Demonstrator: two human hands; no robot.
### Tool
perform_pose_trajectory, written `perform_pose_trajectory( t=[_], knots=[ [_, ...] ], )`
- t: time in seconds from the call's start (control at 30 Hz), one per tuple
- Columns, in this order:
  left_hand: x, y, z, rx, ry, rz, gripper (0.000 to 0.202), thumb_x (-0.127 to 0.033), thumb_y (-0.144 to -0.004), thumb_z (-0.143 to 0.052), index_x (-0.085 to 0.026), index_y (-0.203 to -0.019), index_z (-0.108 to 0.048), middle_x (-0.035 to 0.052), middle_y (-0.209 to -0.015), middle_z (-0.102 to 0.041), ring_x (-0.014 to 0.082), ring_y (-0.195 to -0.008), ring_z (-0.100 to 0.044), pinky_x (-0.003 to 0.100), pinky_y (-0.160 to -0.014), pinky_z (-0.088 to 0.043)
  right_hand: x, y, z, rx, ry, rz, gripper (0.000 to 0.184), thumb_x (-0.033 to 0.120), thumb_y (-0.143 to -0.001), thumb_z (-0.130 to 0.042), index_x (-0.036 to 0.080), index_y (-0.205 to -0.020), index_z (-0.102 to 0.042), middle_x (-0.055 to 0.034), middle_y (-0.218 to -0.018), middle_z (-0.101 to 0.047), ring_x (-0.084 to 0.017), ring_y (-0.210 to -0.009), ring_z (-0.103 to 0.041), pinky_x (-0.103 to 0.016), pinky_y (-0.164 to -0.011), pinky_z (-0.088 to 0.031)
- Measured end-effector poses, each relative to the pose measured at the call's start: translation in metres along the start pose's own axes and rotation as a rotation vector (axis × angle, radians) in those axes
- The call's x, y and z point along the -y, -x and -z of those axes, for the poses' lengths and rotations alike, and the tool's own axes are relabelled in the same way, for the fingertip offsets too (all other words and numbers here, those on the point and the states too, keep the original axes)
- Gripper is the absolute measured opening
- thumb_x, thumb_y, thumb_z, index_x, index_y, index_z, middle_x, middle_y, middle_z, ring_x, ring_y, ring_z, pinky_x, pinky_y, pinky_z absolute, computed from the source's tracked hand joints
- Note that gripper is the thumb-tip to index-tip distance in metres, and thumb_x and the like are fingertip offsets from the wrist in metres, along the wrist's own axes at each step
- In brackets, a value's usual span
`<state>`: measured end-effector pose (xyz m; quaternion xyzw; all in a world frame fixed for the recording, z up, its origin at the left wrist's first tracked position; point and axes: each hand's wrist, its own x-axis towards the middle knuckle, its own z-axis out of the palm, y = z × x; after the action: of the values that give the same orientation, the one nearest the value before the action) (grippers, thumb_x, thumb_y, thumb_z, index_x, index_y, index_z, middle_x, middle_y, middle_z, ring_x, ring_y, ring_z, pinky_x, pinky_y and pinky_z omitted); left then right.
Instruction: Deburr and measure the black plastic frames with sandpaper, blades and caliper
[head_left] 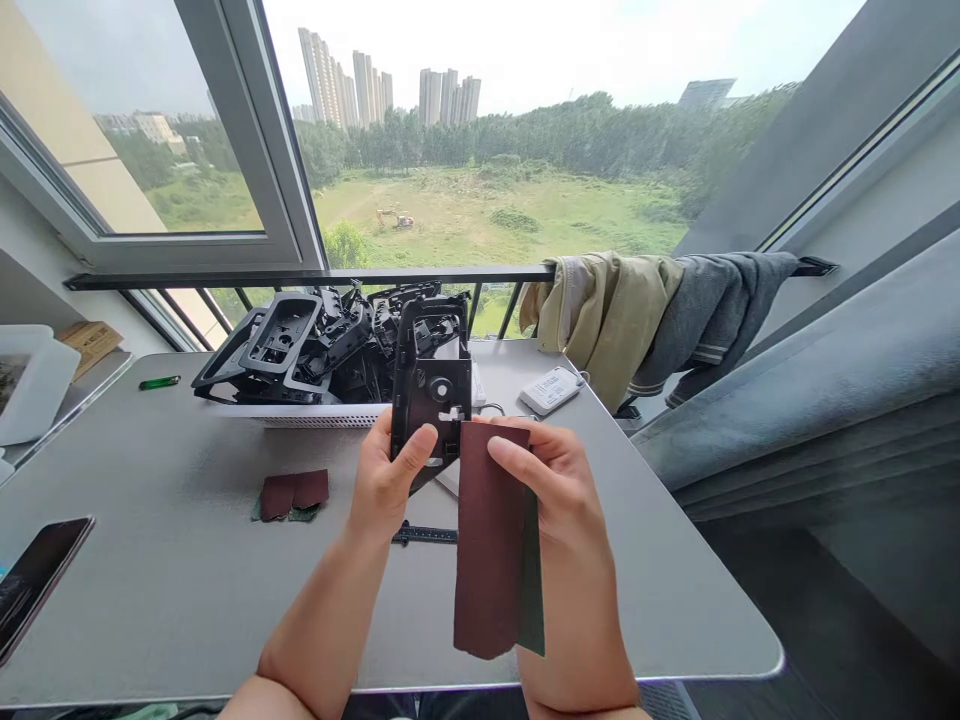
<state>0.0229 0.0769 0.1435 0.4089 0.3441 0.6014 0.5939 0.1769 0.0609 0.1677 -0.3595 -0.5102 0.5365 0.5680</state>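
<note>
My left hand (390,470) is closed round the lower left of a black plastic frame (429,395), thumb across its face. The frame is tilted up above the table, with a round hole and cut-outs in its lower panel. In my right hand (551,480) is a folded strip of sandpaper (491,540), dark red on the front and green behind, pinched under the thumb. The strip's upper edge meets the frame's lower right side; whether it presses there I cannot tell. Behind my hands a dark calliper-like ruler (427,535) lies partly hidden on the table.
A white basket (322,415) heaped with black plastic parts (281,335) stands at the back. On the grey table (187,600) lie torn sandpaper pieces (294,494), a phone (41,575), a green lighter-like object (159,382) and a white device (551,390). Clothes (622,310) hang over the railing.
</note>
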Motion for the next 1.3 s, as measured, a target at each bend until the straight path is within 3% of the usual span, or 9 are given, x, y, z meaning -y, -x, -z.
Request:
perform_pose_trajectory(
  t=[0.1, 0.23, 0.37, 0.5, 0.67, 0.77, 0.9, 1.03, 1.3],
  knots=[
    [-0.004, 0.001, -0.004, -0.003, 0.051, 0.047, 0.035, -0.045, -0.071, -0.078, -0.019, -0.091, -0.069, 0.001, -0.08, -0.072, 0.0166, -0.075, -0.068, 0.027, -0.073, -0.052, -0.001, -0.001, -0.004, -0.01, -0.092, -0.04, 0.024, 0.039, -0.075, -0.072, 0.017, -0.066, -0.066, 0.0005, -0.061, -0.054, -0.01, -0.049, -0.045, -0.023, -0.043, -0.032],
    [-0.005, 0.002, -0.011, -0.038, 0.156, 0.11, 0.044, -0.05, -0.071, -0.075, -0.019, -0.1, -0.067, 0.0018, -0.078, -0.072, 0.0196, -0.07, -0.07, 0.029, -0.066, -0.054, -0.003, 0.003, -0.015, -0.024, -0.172, -0.035, 0.031, 0.041, -0.071, -0.075, 0.017, -0.057, -0.061, 0.0025, -0.055, -0.047, -0.009, -0.046, -0.04, -0.023, -0.042, -0.03],
    [-0.004, 0.003, -0.013, -0.023, 0.195, 0.139, 0.05, -0.055, -0.072, -0.074, -0.02, -0.106, -0.063, 0.0034, -0.085, -0.073, 0.0217, -0.077, -0.071, 0.03, -0.066, -0.055, -0.008, 0.002, -0.021, -0.127, -0.263, -0.001, 0.03, 0.042, -0.068, -0.077, 0.018, -0.059, -0.062, 0.0017, -0.055, -0.052, -0.01, -0.046, -0.046, -0.023, -0.041, -0.033],
    [-0.005, 0.003, -0.007, 0.032, 0.097, 0.113, 0.049, -0.045, -0.067, -0.081, -0.022, -0.106, -0.063, 0.0035, -0.097, -0.073, 0.0205, -0.084, -0.07, 0.027, -0.069, -0.053, -0.01, 0.0, -0.021, -0.189, -0.33, -0.029, 0.024, 0.041, -0.068, -0.075, 0.018, -0.066, -0.068, -0.0003, -0.058, -0.059, -0.013, -0.047, -0.052, -0.024, -0.042, -0.039],
    [-0.007, -0.001, 0.002, 0.071, 0.087, 0.182, 0.053, -0.051, -0.067, -0.078, -0.023, -0.11, -0.064, 0.005, -0.101, -0.072, 0.0239, -0.091, -0.069, 0.03, -0.07, -0.054, -0.016, -0.002, -0.021, -0.219, -0.314, -0.004, 0.026, 0.044, -0.065, -0.075, 0.019, -0.064, -0.065, 0.0013, -0.053, -0.054, -0.012, -0.042, -0.046, -0.025, -0.039, -0.036],
    [-0.006, -0.002, 0.001, -0.026, 0.111, 0.218, 0.051, -0.06, -0.071, -0.071, -0.023, -0.105, -0.065, 0.0047, -0.095, -0.073, 0.0253, -0.09, -0.07, 0.031, -0.066, -0.055, -0.021, -0.002, -0.021, -0.202, -0.264, 0.014, 0.031, 0.047, -0.064, -0.074, 0.019, -0.061, -0.061, 0.0019, -0.05, -0.047, -0.012, -0.041, -0.043, -0.026, -0.038, -0.034],
    [-0.009, 0.001, -0.006, -0.002, 0.105, 0.142, 0.055, -0.055, -0.061, -0.08, -0.022, -0.104, -0.064, 0.0034, -0.09, -0.072, 0.024, -0.086, -0.07, 0.029, -0.067, -0.055, -0.022, -0.002, -0.02, -0.145, -0.202, 0.046, 0.038, 0.05, -0.068, -0.07, 0.02, -0.054, -0.051, 0.0038, -0.049, -0.037, -0.009, -0.039, -0.035, -0.025, -0.036, -0.029],
    [-0.014, 0.006, -0.012, -0.023, 0.094, 0.122, 0.05, -0.038, -0.061, -0.083, -0.021, -0.103, -0.062, 0.0022, -0.089, -0.072, 0.0204, -0.079, -0.07, 0.03, -0.071, -0.055, -0.02, -0.003, -0.02, -0.07, -0.209, 0.085, 0.034, 0.046, -0.071, -0.071, 0.019, -0.056, -0.056, 0.0031, -0.053, -0.039, -0.009, -0.04, -0.035, -0.025, -0.036, -0.026],
    [-0.005, 0.001, -0.008, -0.07, 0.035, 0.066, 0.046, -0.047, -0.067, -0.079, -0.021, -0.099, -0.058, 0.0001, -0.082, -0.068, 0.0154, -0.068, -0.065, 0.024, -0.059, -0.049, -0.018, -0.006, -0.014, 0.02, -0.114, 0.034, 0.037, 0.049, -0.072, -0.07, 0.018, -0.056, -0.055, 0.0021, -0.055, -0.043, -0.01, -0.046, -0.038, -0.025, -0.042, -0.03]
  ],
)
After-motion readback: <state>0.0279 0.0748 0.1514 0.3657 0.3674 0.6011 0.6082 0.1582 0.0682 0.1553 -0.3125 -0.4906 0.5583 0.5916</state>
